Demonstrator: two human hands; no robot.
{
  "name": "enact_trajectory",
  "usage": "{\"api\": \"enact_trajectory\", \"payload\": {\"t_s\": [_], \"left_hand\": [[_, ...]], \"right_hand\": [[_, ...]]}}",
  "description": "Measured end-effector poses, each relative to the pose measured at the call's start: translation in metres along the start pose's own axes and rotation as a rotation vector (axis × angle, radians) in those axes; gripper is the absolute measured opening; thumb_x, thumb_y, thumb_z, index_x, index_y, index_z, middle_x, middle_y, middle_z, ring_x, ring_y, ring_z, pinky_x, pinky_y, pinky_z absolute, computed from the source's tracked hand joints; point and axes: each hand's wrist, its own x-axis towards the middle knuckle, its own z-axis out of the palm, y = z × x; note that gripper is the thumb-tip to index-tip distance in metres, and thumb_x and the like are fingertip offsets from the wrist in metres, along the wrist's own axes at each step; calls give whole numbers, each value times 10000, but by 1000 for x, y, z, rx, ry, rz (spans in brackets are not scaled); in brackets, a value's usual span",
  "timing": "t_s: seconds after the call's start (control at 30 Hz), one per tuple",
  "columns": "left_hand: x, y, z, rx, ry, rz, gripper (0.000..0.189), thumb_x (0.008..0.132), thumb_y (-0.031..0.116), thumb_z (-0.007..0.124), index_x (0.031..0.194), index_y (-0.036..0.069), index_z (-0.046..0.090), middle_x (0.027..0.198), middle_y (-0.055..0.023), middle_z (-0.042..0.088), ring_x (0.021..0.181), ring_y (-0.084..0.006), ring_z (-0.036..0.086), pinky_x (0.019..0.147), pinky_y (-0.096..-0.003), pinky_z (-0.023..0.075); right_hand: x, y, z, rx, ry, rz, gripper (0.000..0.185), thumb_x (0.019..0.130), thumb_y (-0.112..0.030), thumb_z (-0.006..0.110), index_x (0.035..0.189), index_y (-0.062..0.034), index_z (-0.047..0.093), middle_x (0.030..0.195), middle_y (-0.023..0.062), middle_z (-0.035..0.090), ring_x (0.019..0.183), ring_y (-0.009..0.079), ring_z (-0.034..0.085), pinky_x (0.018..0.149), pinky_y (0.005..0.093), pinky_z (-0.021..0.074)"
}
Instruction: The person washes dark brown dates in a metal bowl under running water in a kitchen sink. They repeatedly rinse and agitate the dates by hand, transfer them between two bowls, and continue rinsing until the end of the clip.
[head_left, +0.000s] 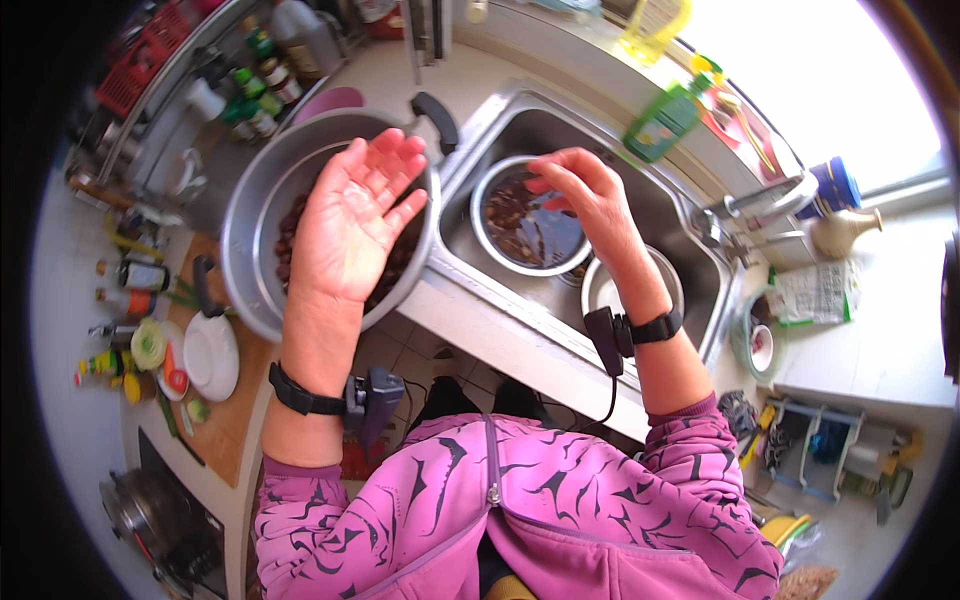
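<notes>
My left hand (360, 214) is palm up above a large metal pot (247, 247) with black handles, its fingers spread and nothing in them. Dark reddish-brown pieces, perhaps dates or beans, lie at the bottom of the pot (287, 238), partly hidden by the hand. My right hand (581, 187) hovers with bent fingers over the right side of a metal bowl (480, 225) in the sink. This bowl holds water and brown pieces (517, 225). Whether the right fingers pinch anything small cannot be told. A second, pale bowl (596, 289) sits partly under my right forearm.
A steel sink (465, 262) with a faucet (772, 202) surrounds both bowls. A green soap bottle (664, 120) stands on the sill side. At the left, a wooden cutting board (225, 442) bears white plates (211, 356) and vegetables. A cooking pot (142, 510) stands on the stove at lower left.
</notes>
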Motion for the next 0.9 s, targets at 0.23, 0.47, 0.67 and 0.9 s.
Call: {"api": "enact_trajectory", "payload": {"t_s": [0.23,0.47,0.67,0.9], "left_hand": [[70,-111,13,63,97,-343,315,878,308,566,1099,83,576,1162,-99,589,1087,-222,529,973,-425,375],[150,-187,-39,144,528,-541,480,857,350,561,1272,122,476,1418,-114,330,1364,-304,171,1034,-651,108],[201,-237,-87,406,527,-623,530,859,282,549,1328,81,407,1490,-130,173,1391,-339,35,1018,-681,73],[288,-307,-164,1385,249,-415,558,748,119,560,1294,39,478,1275,-207,481,1209,-356,440,1025,-361,345]], "right_hand": [[-72,160,-70,-858,-113,649,352,837,-354,567,717,-44,681,977,122,650,863,313,631,765,384,496],[-77,229,-56,-917,-525,570,541,701,-144,660,1231,-124,550,1332,121,444,1186,302,477,970,397,418],[-2,230,-88,-876,-234,462,416,720,-192,649,1126,-109,602,1122,147,588,1021,320,574,859,393,478],[105,284,-86,-1250,-279,266,736,678,-104,699,1347,-151,397,1419,134,324,1249,356,389,912,452,445]]}}
